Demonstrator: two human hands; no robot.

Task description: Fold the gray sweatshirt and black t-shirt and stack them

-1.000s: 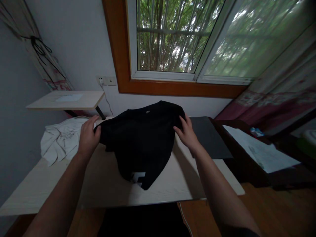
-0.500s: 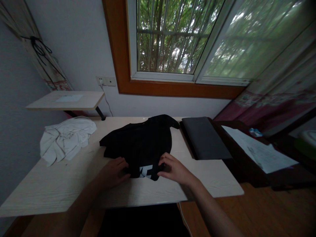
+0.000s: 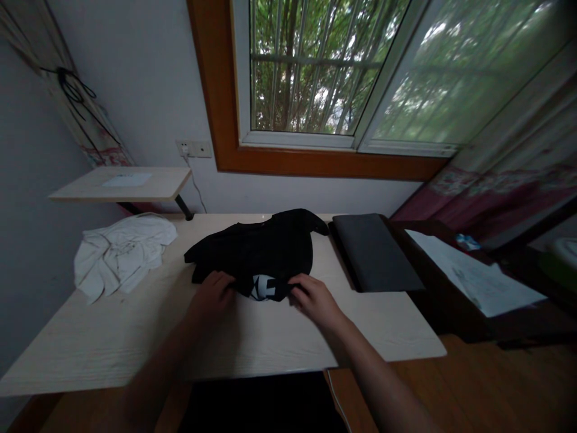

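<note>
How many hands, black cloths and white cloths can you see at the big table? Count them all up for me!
Hands: 2 (left hand, right hand)
Black cloths: 1 (black garment)
White cloths: 1 (crumpled white cloth)
Total: 4

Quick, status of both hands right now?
Left hand: closed, pinching the black shirt near its front edge, left of the white print.
Right hand: closed, pinching the shirt's same edge, right of the print.

The right hand (image 3: 318,300) angles inward, pinching; the shadowed left hand (image 3: 211,299) seemingly mirrors it.
</note>
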